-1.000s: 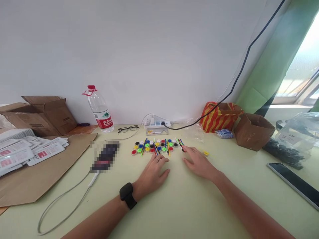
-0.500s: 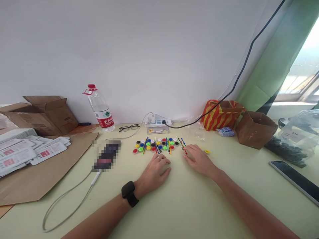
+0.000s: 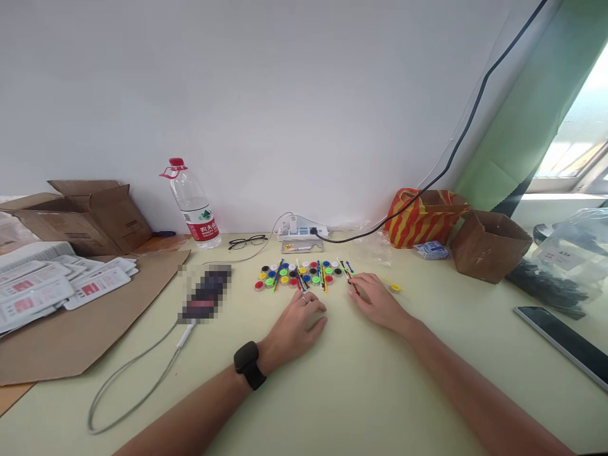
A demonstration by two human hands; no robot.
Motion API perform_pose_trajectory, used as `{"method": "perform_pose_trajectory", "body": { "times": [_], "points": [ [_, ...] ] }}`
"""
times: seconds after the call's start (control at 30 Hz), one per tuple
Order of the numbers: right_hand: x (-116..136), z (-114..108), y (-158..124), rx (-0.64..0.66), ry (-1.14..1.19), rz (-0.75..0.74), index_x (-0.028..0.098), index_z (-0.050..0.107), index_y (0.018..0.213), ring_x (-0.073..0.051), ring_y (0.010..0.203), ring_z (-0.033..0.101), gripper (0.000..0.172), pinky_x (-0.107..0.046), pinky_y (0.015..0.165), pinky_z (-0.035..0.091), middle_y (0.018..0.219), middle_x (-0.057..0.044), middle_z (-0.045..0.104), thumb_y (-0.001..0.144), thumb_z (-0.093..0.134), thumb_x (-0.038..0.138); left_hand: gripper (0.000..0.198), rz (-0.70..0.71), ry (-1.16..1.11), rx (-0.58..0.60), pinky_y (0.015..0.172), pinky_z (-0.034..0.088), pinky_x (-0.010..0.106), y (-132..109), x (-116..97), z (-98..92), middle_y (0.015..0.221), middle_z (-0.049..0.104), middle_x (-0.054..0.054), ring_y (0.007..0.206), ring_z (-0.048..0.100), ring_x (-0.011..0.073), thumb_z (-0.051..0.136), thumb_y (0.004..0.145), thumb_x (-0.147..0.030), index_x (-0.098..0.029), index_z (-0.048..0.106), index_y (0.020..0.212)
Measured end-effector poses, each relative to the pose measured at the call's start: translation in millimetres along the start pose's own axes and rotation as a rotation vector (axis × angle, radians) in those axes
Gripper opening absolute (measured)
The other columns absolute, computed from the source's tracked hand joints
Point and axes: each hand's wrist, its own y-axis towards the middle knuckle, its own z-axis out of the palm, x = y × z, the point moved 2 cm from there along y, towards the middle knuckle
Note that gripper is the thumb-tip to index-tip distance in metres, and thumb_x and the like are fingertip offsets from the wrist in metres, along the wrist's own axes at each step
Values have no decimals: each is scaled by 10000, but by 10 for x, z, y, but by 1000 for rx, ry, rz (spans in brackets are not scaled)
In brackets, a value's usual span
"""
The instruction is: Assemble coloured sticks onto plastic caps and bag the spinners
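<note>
The discs, clear-sided with coloured tops, lie in rows across the middle of the table, with bundles of thin sticks laid between and across them. The left hand rests just on their near side, fingers loosely bent, thumb apart, gripping nothing visible. The right hand reaches to the right end of the rows, its fingertips at a red stick; whether it pinches that stick, I cannot tell. A yellow disc lies alone to the right of that hand.

On the far side, a flat clear case with something white and orange in it sits before the power strip. Far left stand a capped clear bottle and an open box, its inside hidden; white packets are heaped near it on a cardboard sheet. Far right, a striped bag and a brown box both gape at the top, contents out of sight, and a clear bag holds dark pieces
</note>
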Motion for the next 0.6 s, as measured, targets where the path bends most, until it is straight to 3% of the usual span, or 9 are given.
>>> {"method": "perform_pose_trajectory", "body": {
  "times": [0.3, 0.43, 0.6],
  "points": [
    [-22, 23, -3, -3, 44, 23, 227, 676, 1212, -304, 1271, 539, 288, -489, 1073, 465, 1262, -117, 675, 968, 580, 346, 186, -12, -20, -7, 938, 511, 440, 1, 16, 1, 1126, 649, 66, 1101, 547, 276, 597, 955, -230, -248, 641, 1135],
    [-14, 0, 17, -72, 73, 45, 219, 693, 1184, -301, 1239, 570, 275, -481, 1063, 467, 1240, -115, 688, 962, 584, 339, 185, -15, -22, 1, 951, 506, 440, -5, 25, 9, 1141, 641, 67, 1111, 542, 270, 588, 961, -226, -241, 635, 1139],
    [-72, -43, 46, -207, 144, 99, 220, 733, 1012, -261, 970, 695, 164, -422, 897, 551, 1082, -88, 739, 901, 625, 276, 193, -10, -23, 14, 943, 512, 448, -3, 29, 12, 1149, 638, 69, 1115, 535, 273, 576, 967, -226, -243, 630, 1151]
  ]
}}
